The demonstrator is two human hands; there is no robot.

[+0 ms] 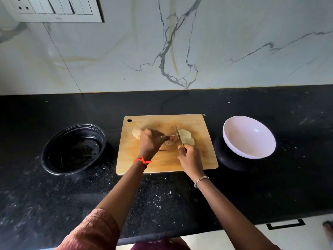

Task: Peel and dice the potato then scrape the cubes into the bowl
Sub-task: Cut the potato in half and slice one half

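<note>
**Right grip on the knife, left on the potato: slicing under way at the board**

Right grip is clenched round the yellow handle of a knife, blade edge-down and pointing away from the person. Left grip pinches the potato, fingertips just beside the blade.

A black speckled bench carries it all. At its centre lies a wooden board. A black bowl sits well to the left. A white bowl, tilted on a dark base, stands near the board's right edge, and nothing shows inside it.

On the board, pale slices lie overlapping just right of the blade. Another chunk rests toward the far left corner, partly behind the left grip. Whether any skin is left on it is too small to tell.

By the look of it, the step in hand is cutting the potato into rounds, and no cubes are visible yet, so the dicing proper and the scrape into the white bowl remain. The next cut likely calls for the left fingertips to draw back from the blade as the held piece shortens. After that the rounds would need stacking and cross-cutting. A small, wet piece may slip under the pinch.
</note>
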